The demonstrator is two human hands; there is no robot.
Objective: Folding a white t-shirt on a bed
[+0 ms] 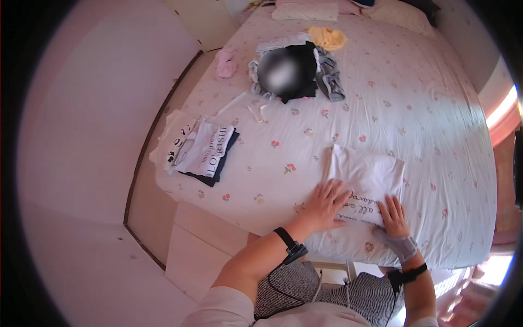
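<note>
A white shirt (363,175) with dark script lies folded into a rough rectangle on the bed, close to its near edge. Spread flat, my left hand (327,205) rests on the shirt's near left side, a ring on one finger. My right hand (394,216), with a pale wrap around the wrist, presses on the near right corner, fingers extended. Neither hand grips the cloth. To the left lies a stack of folded clothes (206,149), a white printed piece on top of a dark one.
Beyond, a heap of clothes (304,61) includes black and grey pieces, partly blurred. A yellow cloth (327,37) and a pink cloth (226,64) lie near it. Pillows (304,11) line the bed's far end. A wall (90,122) stands at the left.
</note>
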